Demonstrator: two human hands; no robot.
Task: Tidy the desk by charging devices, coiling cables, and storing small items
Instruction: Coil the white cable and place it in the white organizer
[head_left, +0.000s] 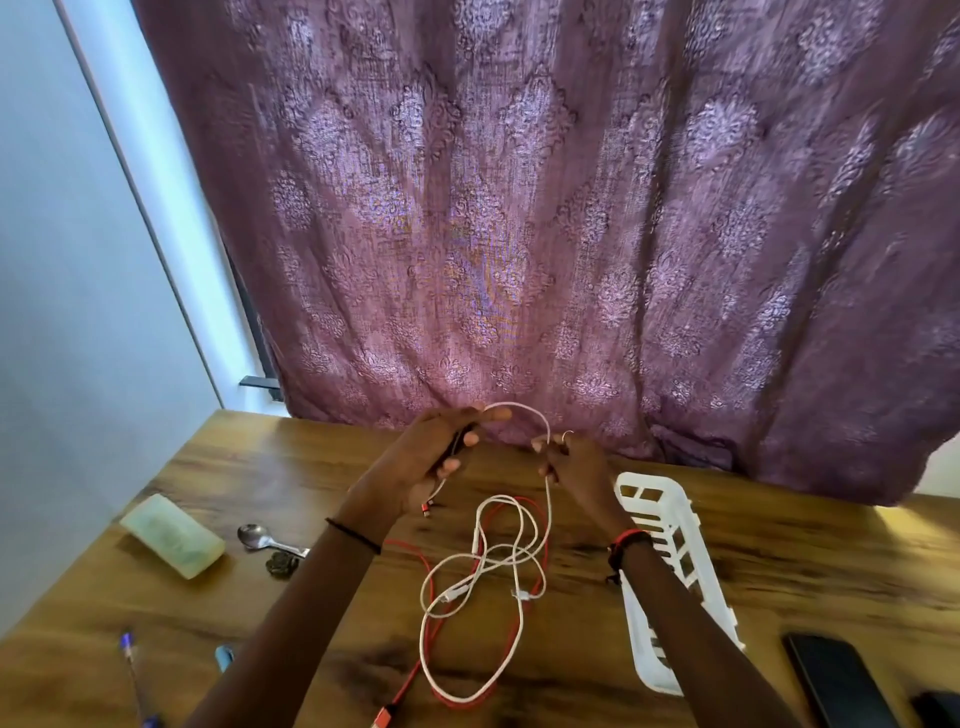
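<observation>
- Head cam: your L hand (441, 454) grips the white cable (524, 407).
- R hand (574, 465) pinches same cable.
- Slack lies tangled w/ red cable (408, 680) on desk (779, 561).

The phone (841, 680) at 4 o'clock runs off the bottom edge, and the dark lump (937, 709) in the corner beyond it is barely in shot. The blue thing (224, 657) at 8 o'clock hides half behind the left forearm (291, 613). The pen (136, 675) at 7 o'clock is blurry.
</observation>
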